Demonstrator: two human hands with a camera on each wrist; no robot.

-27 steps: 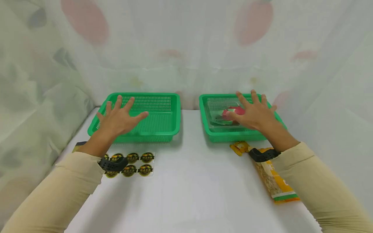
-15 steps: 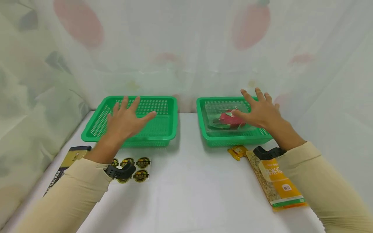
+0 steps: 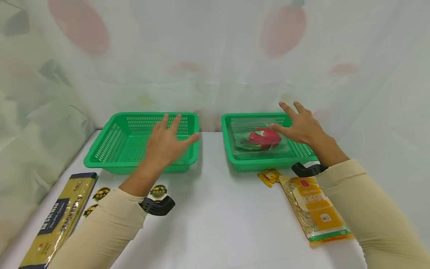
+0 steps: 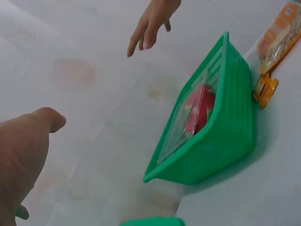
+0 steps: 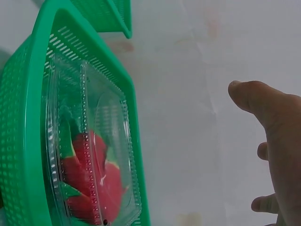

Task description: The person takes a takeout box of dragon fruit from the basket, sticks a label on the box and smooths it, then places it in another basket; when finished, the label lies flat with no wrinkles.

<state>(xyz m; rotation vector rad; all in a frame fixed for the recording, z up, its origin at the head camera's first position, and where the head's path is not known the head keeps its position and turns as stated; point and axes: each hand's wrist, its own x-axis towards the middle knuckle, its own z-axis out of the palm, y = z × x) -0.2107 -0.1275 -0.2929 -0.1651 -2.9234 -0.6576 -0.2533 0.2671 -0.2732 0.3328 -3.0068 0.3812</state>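
Observation:
My left hand [image 3: 164, 145] hovers with spread fingers over the right part of the left green basket [image 3: 115, 140], holding nothing. Over the right side of the other green basket [image 3: 256, 164] hangs my right hand [image 3: 304, 127], its fingers apart and nothing in them. Inside that basket lies a clear plastic clamshell box [image 5: 108, 108] with a red dragon fruit [image 3: 265, 138] in it. In the right wrist view the right thumb [image 5: 254, 96] stands well apart from the box. The left thumb [image 4: 49, 120] shows at the edge of the left wrist view.
A spaghetti packet [image 3: 65, 213] lies at the left. Round stickers [image 3: 158, 191] on a clear sheet are partly covered by the left forearm. At the right lie a small orange packet [image 3: 269, 176] and a yellow-labelled food bag [image 3: 315, 209]. A curtain hangs behind the baskets.
My left hand has moved right across the left basket, and its forearm now uncovers the spaghetti packet. The right hand has shifted slightly right, showing more of the dragon fruit. The head view has shifted.

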